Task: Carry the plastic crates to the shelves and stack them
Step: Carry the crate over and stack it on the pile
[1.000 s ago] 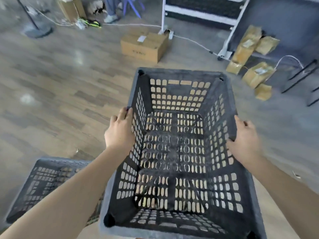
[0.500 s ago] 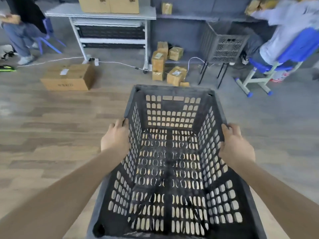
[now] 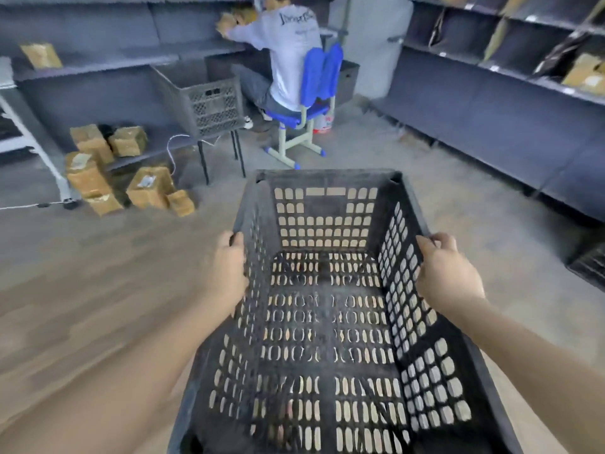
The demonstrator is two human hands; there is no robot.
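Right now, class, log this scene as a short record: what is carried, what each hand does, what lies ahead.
carried: black crate, empty, held off the floor
left hand: grips the crate's left rim
right hand: grips the right rim
ahead: seated person on a blue chair
ahead left: grey crate on a stand; cardboard boxes on the floor
right: dark shelves
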